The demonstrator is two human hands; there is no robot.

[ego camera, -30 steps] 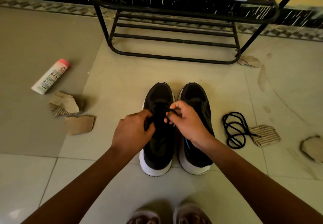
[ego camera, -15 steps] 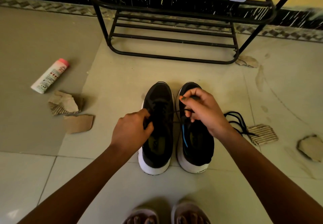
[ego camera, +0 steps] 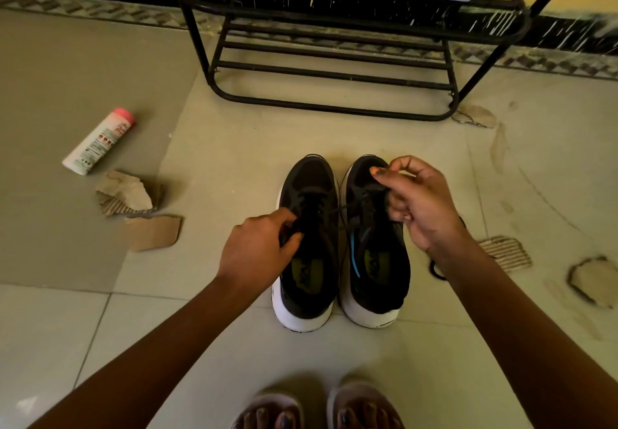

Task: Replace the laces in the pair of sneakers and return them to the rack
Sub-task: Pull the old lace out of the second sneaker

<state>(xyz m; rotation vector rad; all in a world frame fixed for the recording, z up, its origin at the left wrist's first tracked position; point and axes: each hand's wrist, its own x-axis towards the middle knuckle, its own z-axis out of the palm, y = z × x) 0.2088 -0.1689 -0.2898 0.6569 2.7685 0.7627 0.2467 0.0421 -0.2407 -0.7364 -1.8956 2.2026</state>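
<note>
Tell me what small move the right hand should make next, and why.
Probably pull the lace farther to the right: the right hand pinches it, it runs stretched from the sneaker, and the left hand grips that sneaker.

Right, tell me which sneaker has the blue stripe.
The sneaker on the right, under the right hand that pinches the lace: a blue stripe runs along its inner edge. The left sneaker, gripped by the left hand, shows none.

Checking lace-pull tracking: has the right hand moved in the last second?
Yes. The right hand has gone right and slightly toward the rack: from above the left sneaker to above the right sneaker, pinching the lace.
</note>
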